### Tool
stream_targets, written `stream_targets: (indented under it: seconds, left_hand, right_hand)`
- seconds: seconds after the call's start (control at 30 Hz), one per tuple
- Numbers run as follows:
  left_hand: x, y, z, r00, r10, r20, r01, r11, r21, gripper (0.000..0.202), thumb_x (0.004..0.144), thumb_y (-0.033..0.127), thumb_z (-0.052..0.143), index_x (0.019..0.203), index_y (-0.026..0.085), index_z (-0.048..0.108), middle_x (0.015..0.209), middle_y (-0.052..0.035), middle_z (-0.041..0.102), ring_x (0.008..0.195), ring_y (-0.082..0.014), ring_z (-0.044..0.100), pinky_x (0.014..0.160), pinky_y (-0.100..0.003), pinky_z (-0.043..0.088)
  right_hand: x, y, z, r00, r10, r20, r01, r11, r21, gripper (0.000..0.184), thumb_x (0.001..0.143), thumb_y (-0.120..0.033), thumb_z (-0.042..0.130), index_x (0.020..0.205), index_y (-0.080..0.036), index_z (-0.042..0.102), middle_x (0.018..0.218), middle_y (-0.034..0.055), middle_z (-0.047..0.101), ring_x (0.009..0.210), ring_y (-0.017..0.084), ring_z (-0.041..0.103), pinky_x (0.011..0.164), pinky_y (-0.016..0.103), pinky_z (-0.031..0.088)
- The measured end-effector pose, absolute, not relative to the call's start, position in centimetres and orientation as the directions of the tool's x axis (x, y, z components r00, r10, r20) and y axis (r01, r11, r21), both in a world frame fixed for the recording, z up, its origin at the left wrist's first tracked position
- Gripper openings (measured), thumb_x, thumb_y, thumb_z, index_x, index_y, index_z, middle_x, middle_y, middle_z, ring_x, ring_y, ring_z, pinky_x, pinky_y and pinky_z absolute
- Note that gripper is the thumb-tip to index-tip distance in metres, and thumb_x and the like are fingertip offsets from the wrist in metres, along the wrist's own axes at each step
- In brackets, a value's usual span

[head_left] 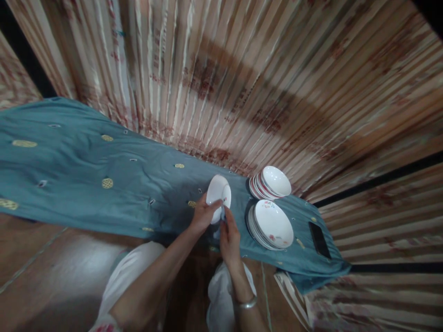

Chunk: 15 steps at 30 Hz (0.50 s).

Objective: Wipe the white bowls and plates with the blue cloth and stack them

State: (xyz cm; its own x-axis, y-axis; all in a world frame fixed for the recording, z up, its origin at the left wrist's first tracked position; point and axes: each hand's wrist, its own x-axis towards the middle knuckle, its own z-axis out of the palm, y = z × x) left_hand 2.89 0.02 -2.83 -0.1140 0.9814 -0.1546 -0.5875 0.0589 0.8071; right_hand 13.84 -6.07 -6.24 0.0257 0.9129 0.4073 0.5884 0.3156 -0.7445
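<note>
My left hand [204, 213] grips a small stack of white plates [218, 193], held tilted on edge above a teal cloth [86, 175]. My right hand [229, 235] is closed on the lower edge of the same plates, just below and right of the left hand. A silver bangle [246, 303] sits on my right wrist. To the right on the cloth lies a stack of white plates with flower prints [272, 224]. Behind that one, a second stack of red-rimmed plates [270, 183] has a white bowl on top.
A black phone [319, 240] lies on the cloth near its right end. Striped patterned curtains [242, 83] hang behind the cloth. My knees in white clothing [131, 272] are below, over a brown tiled floor [41, 272].
</note>
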Motion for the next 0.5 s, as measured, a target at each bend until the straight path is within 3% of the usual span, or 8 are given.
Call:
stream_targets:
  seconds: [0.1, 0.2, 0.33, 0.5]
  left_hand:
    - [2.6, -0.7, -3.1, -0.084, 0.996, 0.027, -0.373, -0.057, 0.926, 0.043, 0.068, 0.037, 0.076, 0.104, 0.015, 0.073, 0.084, -0.0055, 0.076, 0.073, -0.0215, 0.068, 0.069, -0.032, 0.055]
    - [2.3, -1.5, -3.6, -0.032, 0.966, 0.258, -0.113, -0.26, 0.959, 0.043, 0.08, 0.032, 0.067, 0.119, 0.015, 0.07, 0.108, -0.0106, 0.076, 0.095, -0.0258, 0.071, 0.089, -0.038, 0.056]
    - [1.6, -2.0, -4.4, 0.144, 0.866, 0.479, 0.183, -0.499, 0.847, 0.046, 0.089, 0.02, 0.053, 0.133, 0.017, 0.062, 0.135, -0.0134, 0.065, 0.125, -0.0263, 0.061, 0.108, -0.042, 0.047]
    - [0.9, -2.8, -5.1, 0.413, 0.781, 0.468, 0.434, -0.621, 0.653, 0.059, 0.088, 0.007, 0.046, 0.145, 0.021, 0.051, 0.141, -0.0135, 0.06, 0.135, -0.0256, 0.053, 0.109, -0.046, 0.047]
  right_hand:
    - [13.1, -6.0, -5.7, 0.134, 0.94, 0.314, 0.46, 0.222, -0.86, 0.049, 0.095, -0.033, 0.044, 0.14, -0.016, 0.056, 0.144, 0.0118, 0.058, 0.135, 0.023, 0.053, 0.115, 0.045, 0.041]
    - [12.4, -5.9, -5.4, 0.223, 0.958, 0.179, 0.285, 0.112, -0.952, 0.049, 0.089, -0.038, 0.051, 0.132, -0.016, 0.063, 0.136, 0.0107, 0.064, 0.132, 0.025, 0.055, 0.113, 0.044, 0.042]
    - [12.0, -6.0, -5.5, 0.306, 0.952, 0.018, 0.013, 0.015, -1.0, 0.047, 0.077, -0.039, 0.062, 0.118, -0.017, 0.071, 0.126, 0.0087, 0.07, 0.128, 0.026, 0.058, 0.112, 0.042, 0.043]
    - [12.9, -6.6, -5.7, 0.417, 0.894, -0.163, -0.264, -0.053, -0.963, 0.043, 0.075, -0.047, 0.067, 0.107, -0.019, 0.072, 0.115, 0.0067, 0.074, 0.108, 0.023, 0.068, 0.096, 0.037, 0.053]
